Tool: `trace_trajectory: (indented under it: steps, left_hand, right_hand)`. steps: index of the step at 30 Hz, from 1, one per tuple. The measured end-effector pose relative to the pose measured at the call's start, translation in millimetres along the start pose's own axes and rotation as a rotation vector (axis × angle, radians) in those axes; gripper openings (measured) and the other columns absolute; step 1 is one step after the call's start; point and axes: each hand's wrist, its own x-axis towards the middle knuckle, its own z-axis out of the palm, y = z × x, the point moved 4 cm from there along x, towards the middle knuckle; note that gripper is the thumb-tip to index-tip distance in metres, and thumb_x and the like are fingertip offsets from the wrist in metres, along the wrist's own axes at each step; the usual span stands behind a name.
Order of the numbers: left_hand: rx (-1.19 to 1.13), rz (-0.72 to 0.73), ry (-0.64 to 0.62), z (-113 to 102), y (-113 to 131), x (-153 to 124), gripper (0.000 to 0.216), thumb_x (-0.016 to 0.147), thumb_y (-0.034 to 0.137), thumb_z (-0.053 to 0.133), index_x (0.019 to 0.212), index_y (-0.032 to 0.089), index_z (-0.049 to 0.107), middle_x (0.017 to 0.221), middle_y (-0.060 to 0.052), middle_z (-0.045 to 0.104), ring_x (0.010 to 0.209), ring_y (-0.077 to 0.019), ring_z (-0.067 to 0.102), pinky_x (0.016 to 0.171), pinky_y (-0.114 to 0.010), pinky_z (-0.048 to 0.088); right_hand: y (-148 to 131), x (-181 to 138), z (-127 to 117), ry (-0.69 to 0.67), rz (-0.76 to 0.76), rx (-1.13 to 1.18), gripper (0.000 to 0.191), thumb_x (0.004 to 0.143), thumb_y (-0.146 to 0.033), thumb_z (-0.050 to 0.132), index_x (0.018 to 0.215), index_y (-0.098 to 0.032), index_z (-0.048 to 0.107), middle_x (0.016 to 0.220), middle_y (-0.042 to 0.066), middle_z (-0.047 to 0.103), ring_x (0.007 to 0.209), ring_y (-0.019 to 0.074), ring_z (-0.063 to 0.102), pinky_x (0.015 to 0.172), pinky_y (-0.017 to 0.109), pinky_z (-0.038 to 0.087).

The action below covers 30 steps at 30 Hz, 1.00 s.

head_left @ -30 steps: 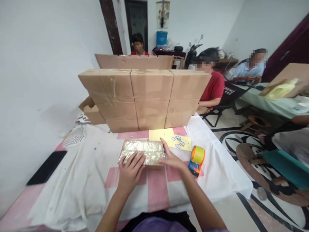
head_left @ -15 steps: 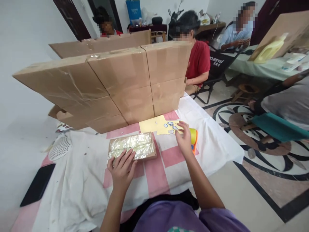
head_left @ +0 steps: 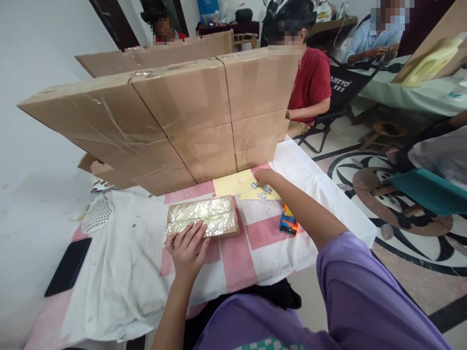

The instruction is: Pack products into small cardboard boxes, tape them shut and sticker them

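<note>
My left hand point(head_left: 188, 245) lies flat with fingers stretched on the near edge of a small tape-wrapped cardboard box point(head_left: 202, 221) on the table. My right hand point(head_left: 265, 176) reaches forward onto a yellow sheet point(head_left: 233, 184) that carries several small pale stickers point(head_left: 260, 190). Its fingertips are curled down over the stickers, and I cannot see whether anything is pinched. An orange and blue tape dispenser point(head_left: 288, 221) lies just under my right forearm.
A wall of stacked cardboard boxes point(head_left: 175, 121) stands behind the yellow sheet. The table has a white and pink cloth point(head_left: 124, 272). A black phone point(head_left: 67, 266) and a white mesh item point(head_left: 98, 214) lie at the left. Other people sit beyond the boxes.
My right hand left the box's right end, passed the tape dispenser and now rests on the sticker sheet. My left hand stayed on the box. The view tilted and shifted right.
</note>
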Motion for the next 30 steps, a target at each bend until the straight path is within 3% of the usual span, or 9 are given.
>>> trace_trajectory:
  steps: [4,12,15,20,24,30]
  left_hand:
    - [0.002,0.0,-0.002,-1,0,0,0.029,0.093,0.026,0.065,0.123,0.027,0.068,0.122,-0.003,0.075,0.112,-0.0249,0.067,0.106,-0.043,0.028]
    - [-0.002,0.003,0.01,1,-1,0,0.032,0.093,0.026,0.066,0.125,0.028,0.068,0.123,-0.003,0.075,0.113,-0.0244,0.067,0.106,-0.042,0.028]
    - [-0.001,0.003,0.016,1,-1,0,0.032,0.093,0.026,0.066,0.125,0.029,0.068,0.122,-0.003,0.075,0.113,-0.024,0.067,0.108,-0.042,0.027]
    - [-0.002,-0.005,0.014,2,0,-1,0.035,0.093,0.026,0.065,0.128,0.029,0.067,0.122,-0.003,0.075,0.115,-0.0239,0.066,0.109,-0.041,0.026]
    - [-0.001,-0.014,0.007,3,-1,-2,0.039,0.093,0.027,0.065,0.132,0.031,0.065,0.123,-0.003,0.075,0.115,-0.0238,0.066,0.111,-0.041,0.025]
    - [0.007,0.005,-0.007,3,-2,-4,0.043,0.092,0.027,0.066,0.135,0.032,0.063,0.126,-0.004,0.073,0.116,-0.0253,0.066,0.112,-0.042,0.025]
  right_hand:
    - [2,0,5,0.025,-0.064,0.037,0.012,0.074,-0.008,0.072,0.084,-0.013,0.071,0.099,0.014,0.073,0.094,0.0257,0.067,0.073,0.028,0.047]
    - [24,-13,5,0.02,-0.082,0.206,0.017,0.088,-0.012,0.059,0.105,-0.013,0.063,0.089,0.004,0.072,0.064,0.012,0.067,0.06,0.02,0.045]
    - [31,-15,8,0.008,-0.094,0.187,0.023,0.086,-0.007,0.056,0.108,-0.012,0.064,0.093,0.006,0.073,0.066,0.0122,0.067,0.061,0.02,0.045]
    - [24,-13,18,-0.021,-0.199,0.088,0.027,0.077,-0.011,0.07,0.104,-0.017,0.069,0.109,0.007,0.071,0.089,0.0178,0.065,0.065,0.021,0.041]
    - [13,-10,25,-0.029,-0.275,0.008,0.015,0.076,-0.011,0.067,0.089,-0.017,0.07,0.103,0.008,0.069,0.088,0.0191,0.061,0.064,0.024,0.035]
    - [11,-15,20,0.083,-0.323,-0.005,0.018,0.079,-0.012,0.06,0.095,-0.016,0.068,0.113,0.009,0.064,0.08,0.0156,0.056,0.065,0.024,0.033]
